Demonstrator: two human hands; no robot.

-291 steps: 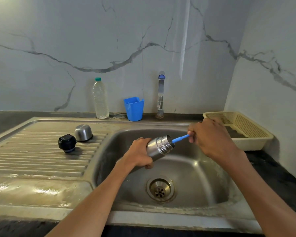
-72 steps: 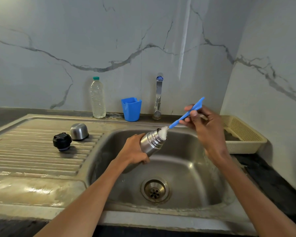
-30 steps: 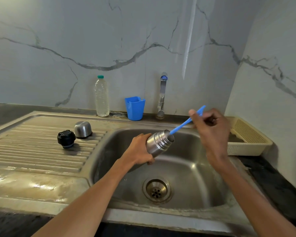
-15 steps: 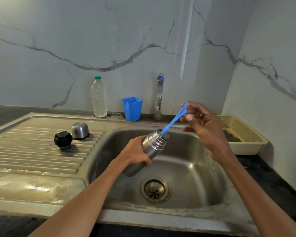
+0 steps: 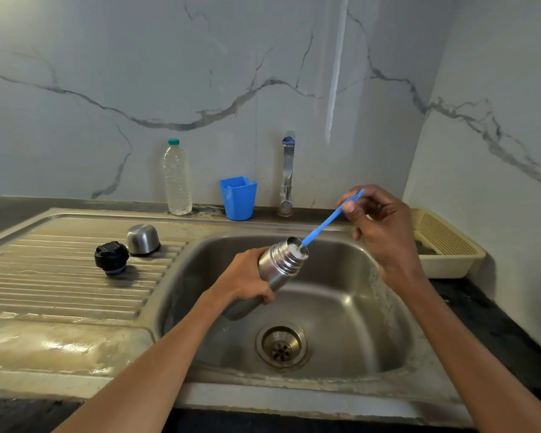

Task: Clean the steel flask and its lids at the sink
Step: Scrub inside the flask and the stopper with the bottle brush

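Steel is the material of almost everything here: the flask (image 5: 275, 270), the sink (image 5: 341, 307) and the ribbed draining board (image 5: 60, 276) at its left side. The flask is held above the basin, tilted, with its open mouth turned up and to the right. The left hand (image 5: 244, 281) holds it around the middle of the body, and the fingers (image 5: 267, 298) are curled under it. The right hand (image 5: 378, 220) is higher and to the right; its thumb and first fingers pinch the upper end of a thin blue brush (image 5: 328, 220). The brush goes down at a slant, and its white bristle head sits just inside the mouth of the flask.

Two lids are on the draining board, apart from the flask. The steel cup lid (image 5: 142, 234) stands with its opening down, and the black stopper lid (image 5: 111, 257) is just beside it, a little nearer to the person. The drain (image 5: 281, 345) is in the bottom of the basin, under the flask.

Behind the sink, against the marble wall, stand a clear plastic bottle (image 5: 176, 179) with a green cap, a blue cup (image 5: 238, 197) and the tap (image 5: 287, 173). A cream plastic basket (image 5: 444, 248) lies on the dark counter (image 5: 481, 323) at the right, partly hidden behind the right hand.
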